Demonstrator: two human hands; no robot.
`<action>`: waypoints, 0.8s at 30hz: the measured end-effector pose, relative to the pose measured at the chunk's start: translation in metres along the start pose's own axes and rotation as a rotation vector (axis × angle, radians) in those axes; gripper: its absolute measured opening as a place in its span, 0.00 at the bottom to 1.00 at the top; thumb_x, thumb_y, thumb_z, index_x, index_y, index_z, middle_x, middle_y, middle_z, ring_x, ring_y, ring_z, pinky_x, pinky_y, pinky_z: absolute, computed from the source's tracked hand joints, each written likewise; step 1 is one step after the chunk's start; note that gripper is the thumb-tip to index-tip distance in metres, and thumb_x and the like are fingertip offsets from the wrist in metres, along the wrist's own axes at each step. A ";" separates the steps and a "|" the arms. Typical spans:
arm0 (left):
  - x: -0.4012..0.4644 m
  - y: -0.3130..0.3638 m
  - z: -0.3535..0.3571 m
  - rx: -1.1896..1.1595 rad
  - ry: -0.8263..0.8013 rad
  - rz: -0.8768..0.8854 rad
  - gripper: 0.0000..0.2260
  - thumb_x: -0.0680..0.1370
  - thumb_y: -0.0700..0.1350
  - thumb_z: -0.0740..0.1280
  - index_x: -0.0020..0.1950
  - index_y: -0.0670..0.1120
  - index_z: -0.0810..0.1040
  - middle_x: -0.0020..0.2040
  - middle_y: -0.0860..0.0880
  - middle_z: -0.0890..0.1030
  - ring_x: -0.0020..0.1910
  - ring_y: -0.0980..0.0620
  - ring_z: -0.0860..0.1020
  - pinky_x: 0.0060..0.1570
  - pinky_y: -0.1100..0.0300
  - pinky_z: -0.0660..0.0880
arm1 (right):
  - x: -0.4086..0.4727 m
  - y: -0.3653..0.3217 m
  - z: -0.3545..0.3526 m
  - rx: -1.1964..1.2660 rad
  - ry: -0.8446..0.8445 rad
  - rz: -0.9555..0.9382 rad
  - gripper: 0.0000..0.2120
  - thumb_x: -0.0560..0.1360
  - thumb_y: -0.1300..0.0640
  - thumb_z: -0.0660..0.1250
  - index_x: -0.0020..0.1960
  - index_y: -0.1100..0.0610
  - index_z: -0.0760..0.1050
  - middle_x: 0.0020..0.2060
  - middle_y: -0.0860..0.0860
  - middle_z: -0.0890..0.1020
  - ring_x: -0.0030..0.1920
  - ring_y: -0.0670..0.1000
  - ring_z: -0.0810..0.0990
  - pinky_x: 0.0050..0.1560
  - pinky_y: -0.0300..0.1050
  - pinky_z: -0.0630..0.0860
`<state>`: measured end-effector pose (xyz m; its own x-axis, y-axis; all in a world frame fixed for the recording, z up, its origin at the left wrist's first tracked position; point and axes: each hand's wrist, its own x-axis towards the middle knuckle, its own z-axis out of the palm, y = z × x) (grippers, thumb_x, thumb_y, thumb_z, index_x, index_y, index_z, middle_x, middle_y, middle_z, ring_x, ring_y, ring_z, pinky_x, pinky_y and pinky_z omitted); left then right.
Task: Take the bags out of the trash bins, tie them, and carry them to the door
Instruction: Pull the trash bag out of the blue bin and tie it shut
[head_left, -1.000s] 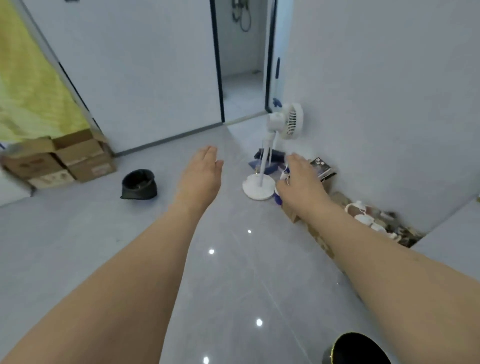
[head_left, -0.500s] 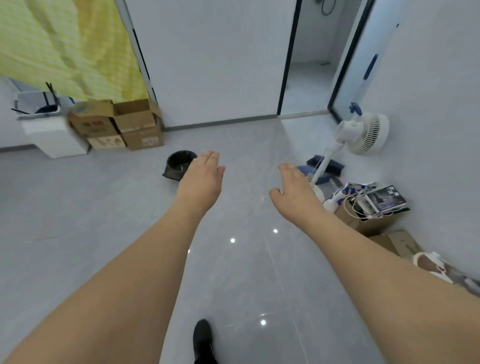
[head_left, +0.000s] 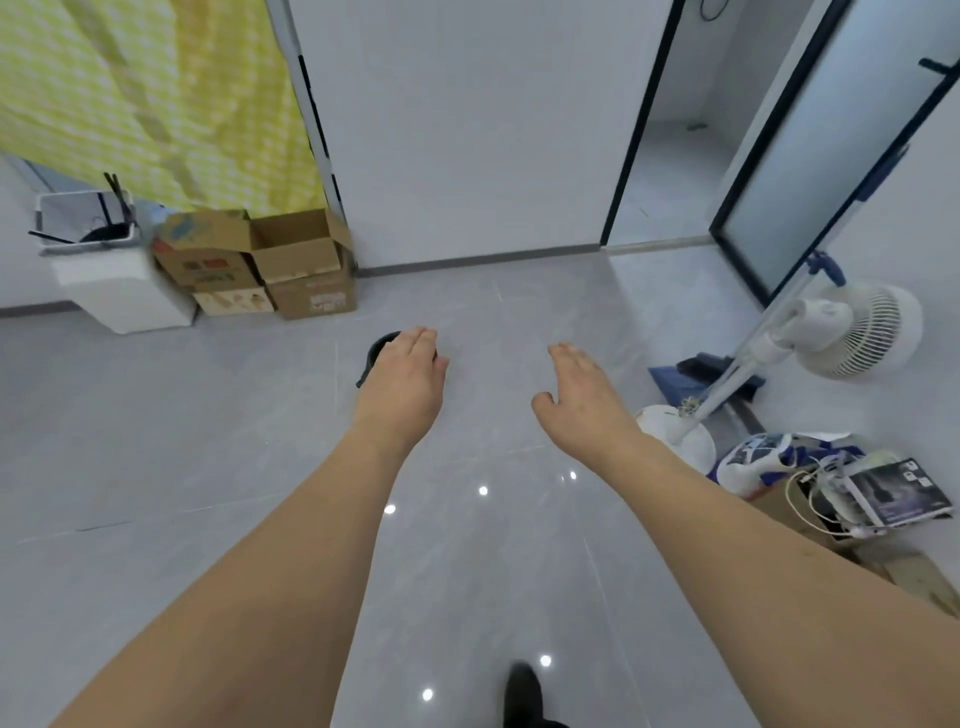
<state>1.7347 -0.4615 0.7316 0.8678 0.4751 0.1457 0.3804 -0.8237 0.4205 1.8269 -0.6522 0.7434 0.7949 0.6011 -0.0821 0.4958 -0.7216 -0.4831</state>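
A small round black trash bin with a black bag in it stands on the grey floor ahead; my left hand hides most of it. That hand is stretched forward, fingers straight, holding nothing. My right hand reaches out beside it, fingers relaxed and empty. Far left stands a white bin with a black liner showing at its open top.
Stacked cardboard boxes sit by the wall under a yellow curtain. A white standing fan and a cluttered paper bag line the right wall. An open doorway lies ahead right. My black shoe shows at the bottom.
My view has swung left: the fan slid to the right edge, the boxes and white bin came into sight. The black bin now sits behind my left hand.
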 end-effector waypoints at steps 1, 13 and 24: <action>0.016 -0.007 0.003 0.001 -0.011 -0.007 0.18 0.83 0.47 0.57 0.72 0.41 0.67 0.69 0.45 0.72 0.67 0.44 0.69 0.65 0.52 0.66 | 0.018 -0.002 0.003 0.004 -0.013 -0.003 0.31 0.78 0.56 0.58 0.78 0.61 0.52 0.78 0.57 0.55 0.78 0.55 0.52 0.77 0.48 0.50; 0.233 -0.099 0.010 0.025 -0.039 -0.167 0.21 0.84 0.49 0.54 0.75 0.44 0.63 0.76 0.45 0.65 0.74 0.45 0.63 0.71 0.50 0.62 | 0.266 -0.029 0.023 0.088 -0.114 -0.011 0.29 0.80 0.55 0.56 0.78 0.62 0.52 0.78 0.58 0.55 0.78 0.54 0.52 0.76 0.47 0.49; 0.419 -0.239 0.050 -0.019 -0.114 -0.226 0.22 0.84 0.49 0.53 0.76 0.42 0.62 0.76 0.45 0.65 0.75 0.46 0.62 0.72 0.51 0.59 | 0.476 -0.084 0.088 0.205 -0.190 0.076 0.27 0.82 0.54 0.53 0.79 0.59 0.53 0.79 0.54 0.55 0.78 0.51 0.53 0.75 0.44 0.49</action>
<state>2.0235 -0.0813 0.6480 0.7923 0.6076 -0.0552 0.5635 -0.6942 0.4478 2.1327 -0.2748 0.6681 0.7374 0.6159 -0.2773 0.3413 -0.6940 -0.6340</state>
